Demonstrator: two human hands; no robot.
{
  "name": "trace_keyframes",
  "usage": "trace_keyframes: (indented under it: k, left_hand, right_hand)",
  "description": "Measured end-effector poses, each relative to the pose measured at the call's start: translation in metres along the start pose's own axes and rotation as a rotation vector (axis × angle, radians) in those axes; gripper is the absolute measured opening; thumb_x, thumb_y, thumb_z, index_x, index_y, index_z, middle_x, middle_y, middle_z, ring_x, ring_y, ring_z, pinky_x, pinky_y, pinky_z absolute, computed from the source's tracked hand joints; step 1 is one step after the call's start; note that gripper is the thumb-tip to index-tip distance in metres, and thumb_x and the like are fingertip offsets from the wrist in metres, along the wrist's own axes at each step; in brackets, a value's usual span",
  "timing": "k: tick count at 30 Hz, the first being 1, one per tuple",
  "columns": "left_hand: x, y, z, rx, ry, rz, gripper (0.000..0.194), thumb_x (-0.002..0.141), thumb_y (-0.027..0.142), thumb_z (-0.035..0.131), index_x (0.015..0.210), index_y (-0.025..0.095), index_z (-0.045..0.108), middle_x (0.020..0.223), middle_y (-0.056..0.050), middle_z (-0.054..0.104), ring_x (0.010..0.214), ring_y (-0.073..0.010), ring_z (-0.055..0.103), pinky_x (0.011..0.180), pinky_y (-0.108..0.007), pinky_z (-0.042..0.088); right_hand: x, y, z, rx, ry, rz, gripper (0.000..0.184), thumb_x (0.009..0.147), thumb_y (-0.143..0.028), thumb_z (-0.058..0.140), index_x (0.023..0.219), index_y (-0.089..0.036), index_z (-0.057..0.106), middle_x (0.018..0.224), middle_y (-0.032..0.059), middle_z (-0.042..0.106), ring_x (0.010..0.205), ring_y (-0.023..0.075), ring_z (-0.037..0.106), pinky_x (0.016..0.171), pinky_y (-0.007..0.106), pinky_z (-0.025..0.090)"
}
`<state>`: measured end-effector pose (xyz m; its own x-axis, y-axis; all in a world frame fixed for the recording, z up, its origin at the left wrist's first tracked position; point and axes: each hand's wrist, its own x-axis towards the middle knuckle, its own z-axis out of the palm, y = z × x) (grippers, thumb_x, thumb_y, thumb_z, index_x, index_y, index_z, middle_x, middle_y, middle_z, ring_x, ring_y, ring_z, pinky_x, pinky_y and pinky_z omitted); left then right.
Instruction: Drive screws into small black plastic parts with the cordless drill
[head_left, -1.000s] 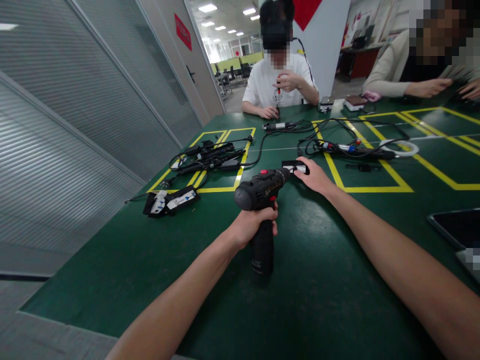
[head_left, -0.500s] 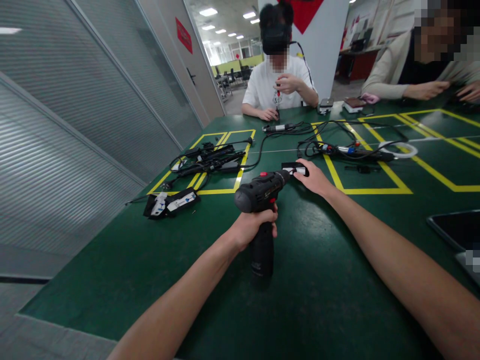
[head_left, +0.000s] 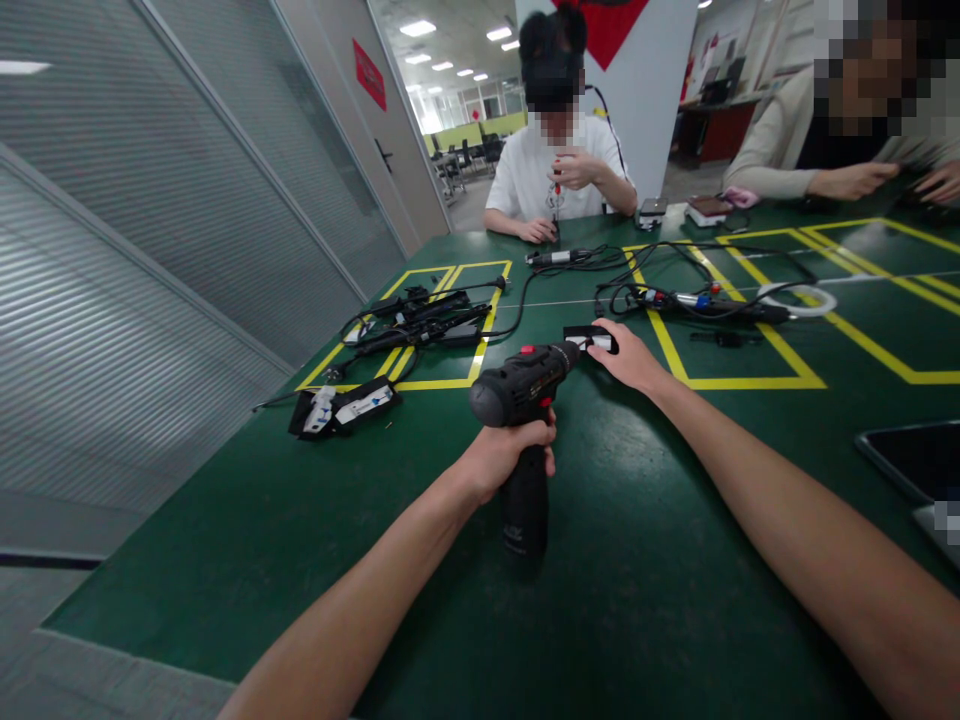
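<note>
My left hand is wrapped round the grip of a black cordless drill, its index finger near the red trigger. The drill points forward and right, its front end at a small black case with a white label. My right hand grips that case at its right end, with fingers on top and the thumb in front. Whether the drill's bit touches the case I cannot tell. The case rests on the green table.
Black adapters and cables lie tangled at left, near an opened black case. More tools and cables lie at right beside a white ring. A dark flat device sits at the right edge. Two people work across the table.
</note>
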<state>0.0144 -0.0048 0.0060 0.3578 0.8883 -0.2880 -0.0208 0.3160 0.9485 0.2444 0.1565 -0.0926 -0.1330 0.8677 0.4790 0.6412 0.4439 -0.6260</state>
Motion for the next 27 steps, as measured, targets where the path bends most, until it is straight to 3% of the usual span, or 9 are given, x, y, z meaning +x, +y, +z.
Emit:
trace_keyframes:
  k: [27]
  left_hand:
    - [0.0006, -0.0033, -0.0013, 0.011, -0.007, 0.005, 0.02, 0.07, 0.02, 0.06, 0.088, 0.015, 0.055, 0.057, 0.002, 0.053, 0.05, -0.0126, 0.056, 0.054, -0.025, 0.043]
  right_hand:
    - [0.0003, 0.0017, 0.0015, 0.006, 0.001, -0.002, 0.047, 0.081, -0.034, 0.058, 0.127, -0.025, 0.053, 0.121, 0.0081, 0.058, 0.109, 0.0262, 0.057, 0.097, 0.043, 0.043]
